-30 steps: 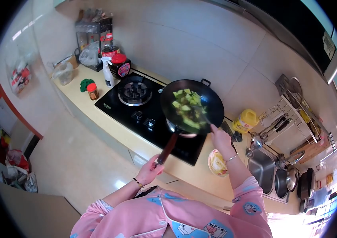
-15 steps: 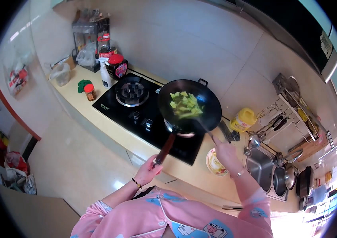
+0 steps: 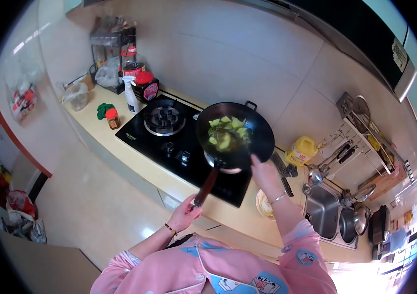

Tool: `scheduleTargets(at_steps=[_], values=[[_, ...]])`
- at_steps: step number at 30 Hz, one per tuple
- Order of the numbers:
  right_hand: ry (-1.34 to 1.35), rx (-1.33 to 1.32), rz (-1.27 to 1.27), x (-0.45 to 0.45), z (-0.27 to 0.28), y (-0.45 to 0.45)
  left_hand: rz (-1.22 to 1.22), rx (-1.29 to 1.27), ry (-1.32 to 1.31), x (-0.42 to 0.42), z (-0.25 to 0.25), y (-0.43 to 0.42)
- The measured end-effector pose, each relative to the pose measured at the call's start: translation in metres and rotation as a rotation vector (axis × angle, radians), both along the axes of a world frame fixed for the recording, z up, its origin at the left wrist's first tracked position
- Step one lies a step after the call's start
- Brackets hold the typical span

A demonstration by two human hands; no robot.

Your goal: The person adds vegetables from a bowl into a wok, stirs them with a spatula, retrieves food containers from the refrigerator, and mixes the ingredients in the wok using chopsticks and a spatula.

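Note:
My left hand (image 3: 185, 214) is wrapped round the end of the brown handle of a black wok (image 3: 261, 132). Pieces of green vegetable (image 3: 227, 132) lie in the wok with some liquid. Over the wok's near right rim, my right hand (image 3: 264, 174) is closed on a spatula, whose blade end is blurred and hard to make out among the vegetables. Below the right wrist, partly covered by the forearm, a patterned plate (image 3: 262, 208) sits on the counter. The wok rests on the right burner of the black gas stove (image 3: 140, 139).
A knife (image 3: 287, 187) lies by the sink (image 3: 322, 208). Behind it stands a yellow oil jug (image 3: 301, 150). Left of the stove are a spray bottle (image 3: 131, 98), a red-lidded jar (image 3: 113, 119) and a dark container (image 3: 146, 88). The range hood (image 3: 360, 41) hangs above right.
My right hand has moved up and left, bringing the spatula further into the wok. The vegetables have shifted and spread. My left hand stays on the handle.

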State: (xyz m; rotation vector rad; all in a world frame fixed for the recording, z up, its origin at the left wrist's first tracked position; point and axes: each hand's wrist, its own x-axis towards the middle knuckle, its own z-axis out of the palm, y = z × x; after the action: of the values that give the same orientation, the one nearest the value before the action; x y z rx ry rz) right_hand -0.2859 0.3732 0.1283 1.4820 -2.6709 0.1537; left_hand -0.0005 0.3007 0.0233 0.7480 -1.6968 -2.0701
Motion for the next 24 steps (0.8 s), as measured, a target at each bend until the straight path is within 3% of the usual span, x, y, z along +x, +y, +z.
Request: scheduleTargets(at_steps=[9, 12, 17, 20, 24], values=[[0.313, 0.237, 0.140, 0.023, 0.045, 0.086, -0.009, 0.001, 0.021, 0.000, -0.003, -0.001], [0.200, 0.327, 0.081, 0.017, 0.051, 0.078, -0.004, -0.005, 0.011, 0.000, 0.000, -0.001], [0.055, 0.274, 0.000, -0.012, 0.014, 0.015, -0.009, 0.013, 0.035, 0.000, -0.003, -0.001], [-0.156, 0.127, -0.057, -0.014, 0.034, 0.002, -0.011, -0.006, 0.019, 0.001, -0.004, -0.001], [-0.280, 0.104, 0.128, 0.024, 0.085, 0.053, -0.014, 0.033, 0.032, 0.007, 0.007, 0.001]])
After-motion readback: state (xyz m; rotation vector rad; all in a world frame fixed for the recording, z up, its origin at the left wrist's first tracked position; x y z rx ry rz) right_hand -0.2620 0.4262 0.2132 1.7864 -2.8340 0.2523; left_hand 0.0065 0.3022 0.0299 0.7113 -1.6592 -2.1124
